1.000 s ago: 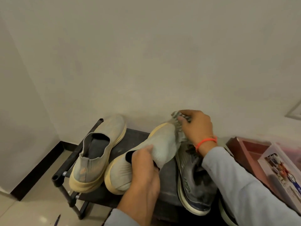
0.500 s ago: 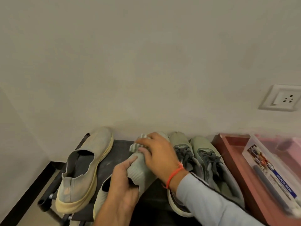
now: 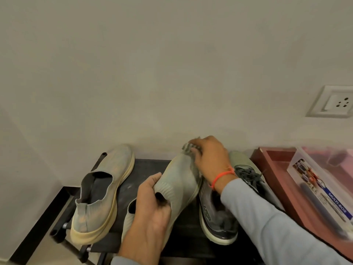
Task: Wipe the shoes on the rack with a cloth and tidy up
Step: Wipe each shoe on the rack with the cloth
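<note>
Black slatted shoe rack [image 3: 147, 169], its near edge cut off, carries a worn grey knit slip-on shoe [image 3: 177, 180]. The left hand [image 3: 150, 213] grips its collar; the right hand [image 3: 212, 159] pinches a blurred grey cloth [image 3: 188, 147] against its toe. Right of the rack, a reddish tray [image 3: 271, 161] holds a clear plastic box [image 3: 324, 190].

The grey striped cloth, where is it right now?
Head view, centre: the grey striped cloth is gripped in the right hand on the toe of the held beige knit slip-on shoe.

Head view, down onto rack [image 3: 145, 169]
</note>
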